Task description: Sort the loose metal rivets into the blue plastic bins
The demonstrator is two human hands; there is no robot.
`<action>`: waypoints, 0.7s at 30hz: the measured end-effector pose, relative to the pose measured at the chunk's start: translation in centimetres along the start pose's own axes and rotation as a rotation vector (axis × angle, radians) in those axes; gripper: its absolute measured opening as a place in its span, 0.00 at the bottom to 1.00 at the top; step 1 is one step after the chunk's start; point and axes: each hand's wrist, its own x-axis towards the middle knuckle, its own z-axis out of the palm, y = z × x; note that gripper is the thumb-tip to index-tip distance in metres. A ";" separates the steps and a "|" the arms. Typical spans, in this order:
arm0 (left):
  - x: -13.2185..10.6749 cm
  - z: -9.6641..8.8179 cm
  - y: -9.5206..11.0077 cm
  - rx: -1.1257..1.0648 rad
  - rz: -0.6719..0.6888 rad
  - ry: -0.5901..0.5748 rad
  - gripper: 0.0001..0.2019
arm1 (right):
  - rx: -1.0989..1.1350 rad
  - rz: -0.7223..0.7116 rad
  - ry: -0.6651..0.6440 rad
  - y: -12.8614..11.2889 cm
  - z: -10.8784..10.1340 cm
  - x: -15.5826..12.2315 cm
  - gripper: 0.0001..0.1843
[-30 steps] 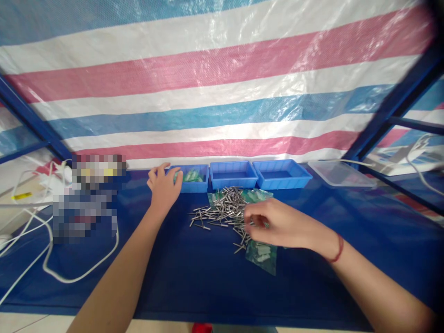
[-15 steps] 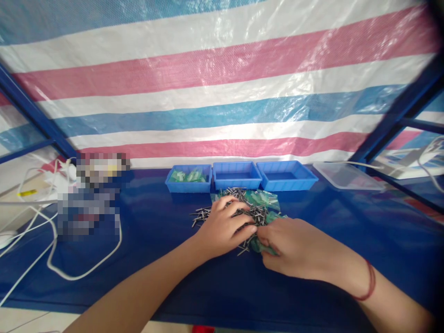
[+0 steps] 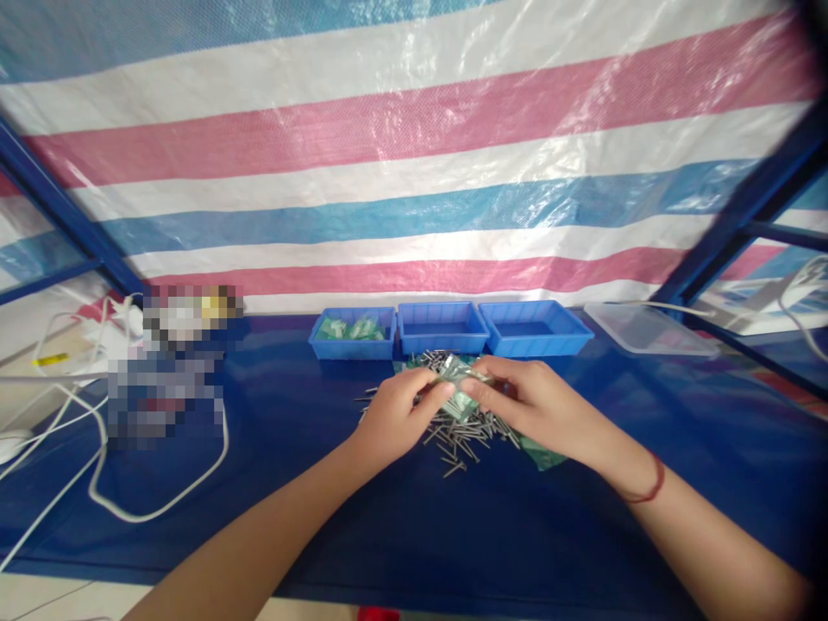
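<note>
Bag [image 3: 459, 373]: one, held by left hand [image 3: 399, 416], right hand [image 3: 540, 404] | bins [image 3: 443, 344]: three

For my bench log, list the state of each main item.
Left hand: pinching green packet
Right hand: pinching it too
Green packet: held between both hands
Metal pins: loosely piled
Left blue bin: upright, packets inside
Middle blue bin: upright, open-topped
Right blue bin: upright, open-topped
White cable: loosely looped
Striped tarp: hanging behind

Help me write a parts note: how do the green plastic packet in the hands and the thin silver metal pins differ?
The green plastic packet is broad and filmy; the thin silver metal pins are rod-shaped. The packet is held by the left hand and right hand; the pins lie loose in a heap. Both look shiny.
</note>
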 end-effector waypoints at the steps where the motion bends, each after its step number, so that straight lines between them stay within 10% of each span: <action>1: 0.0 0.0 0.0 -0.031 -0.028 0.011 0.15 | 0.053 0.015 -0.010 0.3 0.2 0.1 0.15; 13: 0.3 -0.7 -0.3 -0.538 -0.230 0.019 0.13 | 0.573 0.228 0.034 0.9 1.0 0.7 0.23; 21: 0.5 -0.3 -1.3 -0.436 -0.221 0.091 0.13 | 0.757 0.300 0.188 1.2 2.1 0.9 0.19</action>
